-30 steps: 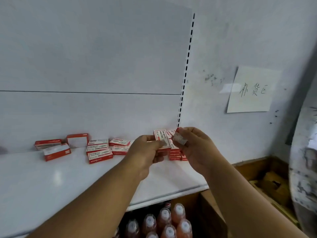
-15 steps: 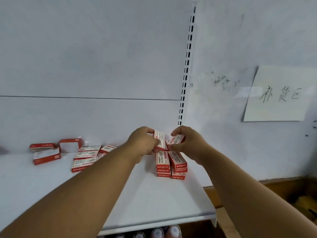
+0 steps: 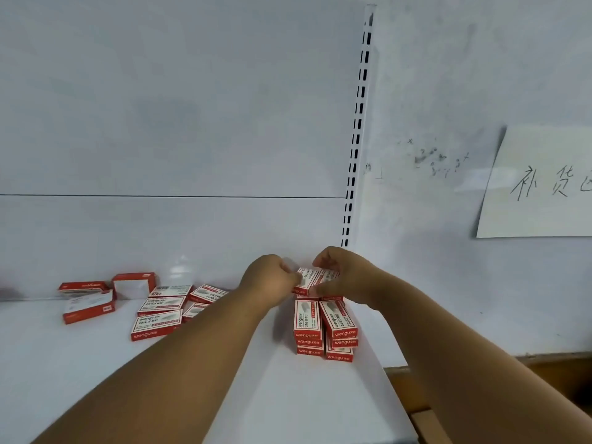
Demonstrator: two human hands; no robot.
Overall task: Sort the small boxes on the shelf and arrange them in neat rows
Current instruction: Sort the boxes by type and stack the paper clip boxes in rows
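Note:
Two neat stacks of small red-and-white boxes point(image 3: 323, 328) stand side by side at the right end of the white shelf point(image 3: 288, 402). Behind them, against the back panel, my left hand point(image 3: 269, 278) pinches one small box point(image 3: 306, 279) and my right hand point(image 3: 344, 272) pinches another box point(image 3: 330, 276) right beside it. Both held boxes are tilted just above further stacked boxes, whose tops are partly hidden by my hands. A loose scatter of several more boxes point(image 3: 157, 315) lies at the shelf's back left.
A slotted upright rail point(image 3: 357, 129) marks the shelf's right end. A paper note with handwriting point(image 3: 541, 184) is taped to the wall on the right. A wooden surface point(image 3: 429, 421) shows below the shelf's right edge.
My hands, each with a box, have moved away from me and down toward the rear of the stacks. The view has shifted, so the bottles under the shelf are out of sight.

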